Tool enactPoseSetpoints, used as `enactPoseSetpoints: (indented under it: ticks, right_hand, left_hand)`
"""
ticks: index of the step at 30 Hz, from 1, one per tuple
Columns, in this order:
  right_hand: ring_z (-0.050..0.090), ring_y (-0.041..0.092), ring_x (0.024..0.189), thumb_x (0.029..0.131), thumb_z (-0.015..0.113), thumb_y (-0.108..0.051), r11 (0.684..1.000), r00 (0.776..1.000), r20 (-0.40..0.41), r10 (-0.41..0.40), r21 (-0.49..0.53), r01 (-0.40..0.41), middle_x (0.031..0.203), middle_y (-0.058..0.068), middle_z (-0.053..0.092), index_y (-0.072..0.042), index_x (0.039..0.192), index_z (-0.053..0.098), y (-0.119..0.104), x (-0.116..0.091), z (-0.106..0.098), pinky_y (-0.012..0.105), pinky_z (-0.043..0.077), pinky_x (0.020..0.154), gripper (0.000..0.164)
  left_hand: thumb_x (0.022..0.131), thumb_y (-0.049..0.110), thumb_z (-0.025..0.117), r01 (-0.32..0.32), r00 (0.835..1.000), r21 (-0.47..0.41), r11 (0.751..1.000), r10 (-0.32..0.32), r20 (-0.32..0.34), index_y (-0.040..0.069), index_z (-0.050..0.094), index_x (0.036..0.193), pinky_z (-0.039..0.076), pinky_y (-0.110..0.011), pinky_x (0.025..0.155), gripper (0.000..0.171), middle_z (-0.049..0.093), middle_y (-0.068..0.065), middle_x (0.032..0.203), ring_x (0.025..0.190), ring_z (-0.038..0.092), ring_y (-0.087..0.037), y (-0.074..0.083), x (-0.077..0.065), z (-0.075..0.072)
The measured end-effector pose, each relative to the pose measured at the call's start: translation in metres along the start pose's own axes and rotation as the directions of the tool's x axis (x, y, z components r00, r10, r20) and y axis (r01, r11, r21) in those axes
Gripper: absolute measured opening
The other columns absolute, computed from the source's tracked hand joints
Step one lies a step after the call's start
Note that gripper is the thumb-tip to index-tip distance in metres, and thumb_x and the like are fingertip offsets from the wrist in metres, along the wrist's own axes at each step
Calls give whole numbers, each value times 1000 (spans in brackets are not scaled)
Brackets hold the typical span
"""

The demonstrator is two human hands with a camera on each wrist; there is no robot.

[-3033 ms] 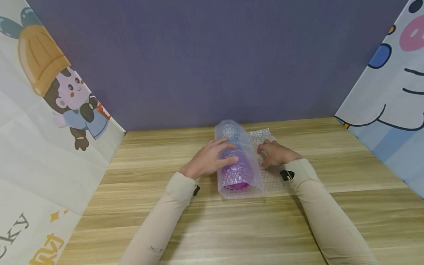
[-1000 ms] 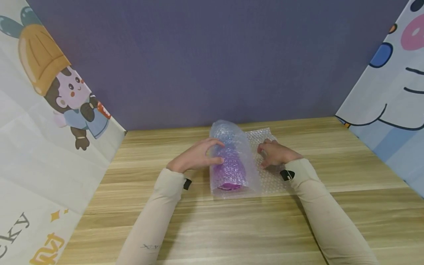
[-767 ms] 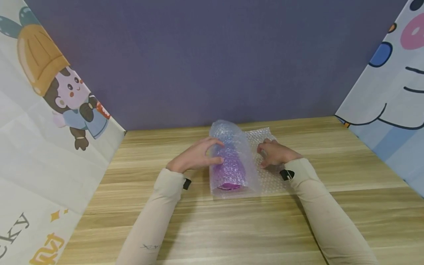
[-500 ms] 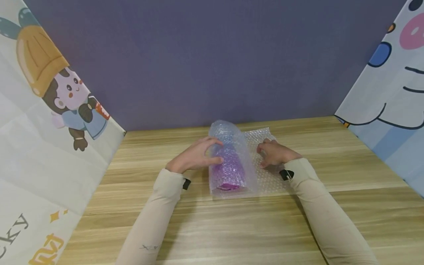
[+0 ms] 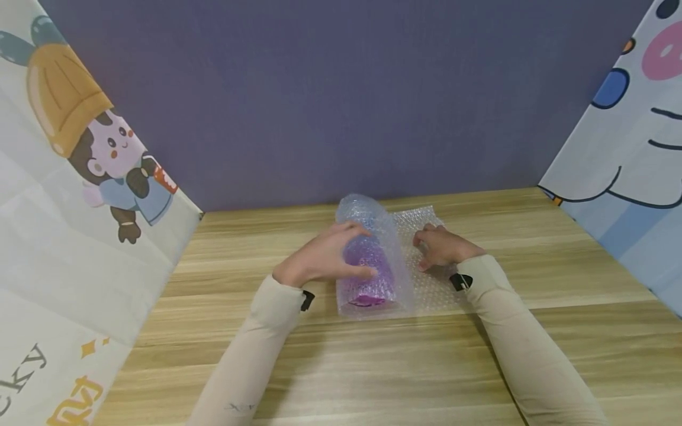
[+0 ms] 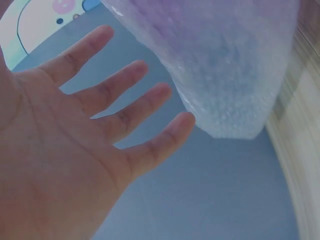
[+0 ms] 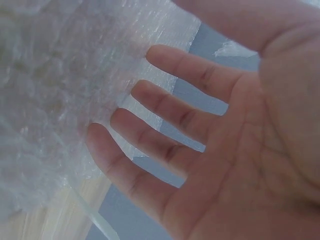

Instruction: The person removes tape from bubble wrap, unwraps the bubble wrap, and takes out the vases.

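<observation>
A rounded, cylinder-like object (image 5: 367,257), purple toward me and blue at the far end, lies on its side inside bubble wrap (image 5: 401,275). Over its left side reaches my left hand (image 5: 330,254), thumb and fingers spread. The left wrist view shows those fingers (image 6: 135,100) fairly straight, beside the wrapped object (image 6: 225,65). My right hand (image 5: 444,247) is at the flat tail of the wrap, right of the roll. In the right wrist view its slightly bent fingers (image 7: 165,105) are spread, with fingertips right at the bubble wrap (image 7: 55,90).
The wood-grain table (image 5: 341,367) carries the wrap near its back edge, close to a grey-purple panel (image 5: 341,100). Cartoon-printed sheets stand as side walls on the left (image 5: 32,236) and right (image 5: 650,236).
The wrapped object has rolled slightly left since the earliest frame. My left hand drew left with it, then in the last half second came back right over it. My right hand has stayed put.
</observation>
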State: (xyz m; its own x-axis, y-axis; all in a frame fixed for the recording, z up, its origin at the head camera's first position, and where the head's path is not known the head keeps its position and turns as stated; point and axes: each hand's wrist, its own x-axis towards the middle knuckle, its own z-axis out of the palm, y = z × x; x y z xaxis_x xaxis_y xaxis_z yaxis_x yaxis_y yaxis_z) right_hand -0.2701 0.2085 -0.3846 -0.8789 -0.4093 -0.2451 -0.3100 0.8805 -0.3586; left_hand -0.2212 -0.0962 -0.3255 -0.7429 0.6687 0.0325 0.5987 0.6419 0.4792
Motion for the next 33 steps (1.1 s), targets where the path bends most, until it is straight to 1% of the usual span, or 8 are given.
enactPoseSetpoints:
  ticks: [2, 5, 9, 13, 16, 22, 29, 33]
  right_hand:
    - [46, 43, 125, 88, 82, -24, 1000, 1000, 2, 1, 1, -1, 136, 20, 51, -5, 134, 59, 1, 0, 0, 58, 48, 100, 55]
    - [47, 43, 125, 87, 82, -23, 1000, 1000, -5, -3, -11, 3, 135, 21, 52, -4, 133, 59, 2, -1, 0, 58, 49, 100, 55]
    - [48, 44, 125, 86, 82, -21, 1000, 1000, -25, -16, -24, 15, 134, 21, 53, -3, 132, 60, 3, -2, 2, 59, 48, 101, 54]
    - [48, 45, 124, 85, 83, -21, 999, 999, -26, -27, -23, 26, 133, 22, 54, -3, 132, 61, 1, -2, 2, 60, 48, 102, 55]
    - [48, 44, 124, 85, 83, -22, 1000, 1000, -20, -15, -27, 15, 133, 21, 54, -3, 132, 61, 0, -3, 1, 60, 48, 102, 56]
    - [49, 44, 123, 84, 83, -22, 999, 1000, -24, -17, -51, 15, 131, 21, 54, -3, 131, 61, 0, -2, 1, 59, 49, 100, 55]
    - [49, 43, 122, 85, 82, -22, 999, 1000, -24, -19, -37, 18, 131, 20, 54, -3, 131, 61, -1, -2, 0, 58, 49, 99, 54]
    - [49, 42, 122, 86, 82, -22, 999, 1000, -24, -12, -34, 11, 131, 20, 54, -4, 131, 61, -1, -2, 1, 57, 49, 99, 54]
  left_hand:
    - [82, 61, 77, -29, 999, 26, 999, 28, 17, 18, 50, 150, 32, -55, 123, 84, 42, -8, 161, 151, 35, -31, 7, 0, 1]
    - [80, 63, 78, -49, 998, 75, 996, 45, 53, 19, 51, 150, 28, -53, 126, 87, 41, -8, 162, 153, 33, -32, 15, 0, 5]
    - [76, 65, 80, -41, 995, 129, 991, 29, 97, 23, 50, 151, 20, -58, 127, 91, 34, -9, 165, 155, 25, -36, 24, -1, 11]
    - [73, 65, 82, -29, 994, 162, 986, 12, 107, 25, 48, 152, 19, -64, 126, 94, 29, -9, 168, 157, 20, -36, 28, -4, 15]
    - [73, 64, 83, -41, 995, 185, 982, 24, 94, 25, 49, 151, 21, -65, 124, 94, 29, -9, 168, 156, 21, -35, 27, -6, 17]
    - [75, 63, 81, -78, 997, 200, 977, 71, 39, 24, 54, 146, 26, -62, 124, 86, 36, -9, 164, 153, 29, -31, 22, -8, 17]
    - [77, 61, 80, -104, 994, 168, 980, 109, -23, 25, 57, 143, 33, -56, 122, 78, 45, -9, 158, 148, 37, -27, 15, -14, 11]
    - [80, 58, 80, -103, 993, 154, 983, 110, -44, 23, 57, 143, 32, -53, 123, 76, 47, -9, 156, 148, 39, -27, 12, -16, 6]
